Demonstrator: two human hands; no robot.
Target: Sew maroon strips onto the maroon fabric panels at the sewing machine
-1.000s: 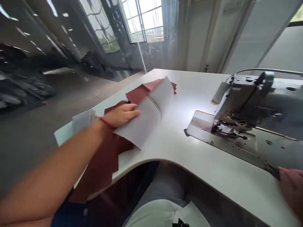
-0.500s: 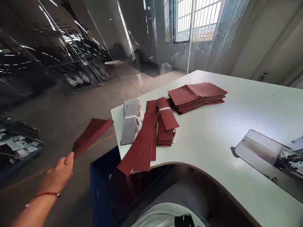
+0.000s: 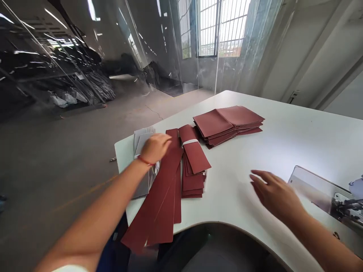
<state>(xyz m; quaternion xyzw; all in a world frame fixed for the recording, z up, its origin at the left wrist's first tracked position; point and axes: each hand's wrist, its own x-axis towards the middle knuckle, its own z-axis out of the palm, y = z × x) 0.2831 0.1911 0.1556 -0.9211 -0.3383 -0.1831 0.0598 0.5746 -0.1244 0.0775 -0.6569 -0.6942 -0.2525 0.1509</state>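
Note:
My left hand (image 3: 154,147), with a red thread round its wrist, rests curled on the top end of the long dark red strips (image 3: 161,196), right beside a grey bundle (image 3: 140,138). Whether it grips anything is not clear. These strips hang over the white table's (image 3: 283,143) front edge. My right hand (image 3: 272,190) hovers over the table with fingers stretched out, holding nothing, left of the sewing machine's metal plate (image 3: 314,187). A banded bundle of shorter red pieces (image 3: 194,162) lies between my hands.
A stack of wide dark red pieces (image 3: 227,122) sits further back on the table. The sewing machine's needle parts (image 3: 347,206) show at the right edge. Beyond the table are a bare concrete floor, clear plastic sheeting and a barred window.
My left hand has come back from out over the floor, where it held a red piece, to the long strips. The red piece is gone. My right hand has entered from the right.

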